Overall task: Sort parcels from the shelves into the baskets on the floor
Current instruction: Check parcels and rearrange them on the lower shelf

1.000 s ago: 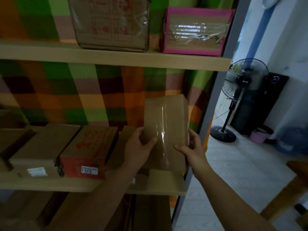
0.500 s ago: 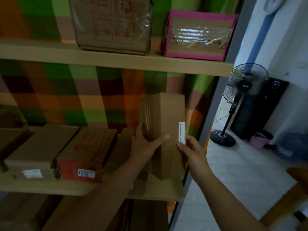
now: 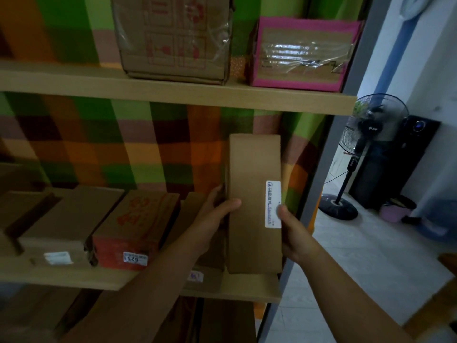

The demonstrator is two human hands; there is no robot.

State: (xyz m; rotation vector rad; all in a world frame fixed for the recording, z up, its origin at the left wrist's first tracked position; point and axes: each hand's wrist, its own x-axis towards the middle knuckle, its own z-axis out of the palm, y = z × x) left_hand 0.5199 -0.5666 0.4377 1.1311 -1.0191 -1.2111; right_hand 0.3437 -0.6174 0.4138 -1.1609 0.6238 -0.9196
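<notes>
Parcel (image 3: pixel 252 169) upright (label (image 3: pixel 273 204) forward), fingers (image 3: pixel 231 203) of left hand (image 3: pixel 210 224), right hand (image 3: pixel 299 236) gripping sides; red box (image 3: pixel 133 226) nearby left

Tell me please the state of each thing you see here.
Tall box: upright, white label facing the camera, held from both sides.
Left hand: grips the tall box's left edge.
Right hand: grips its right edge, thumb on the label.
Red box: lying flat on the middle shelf.
Pink box: closed, taped, on the upper shelf.
Fan: standing on the floor; running or not, cannot tell.
</notes>
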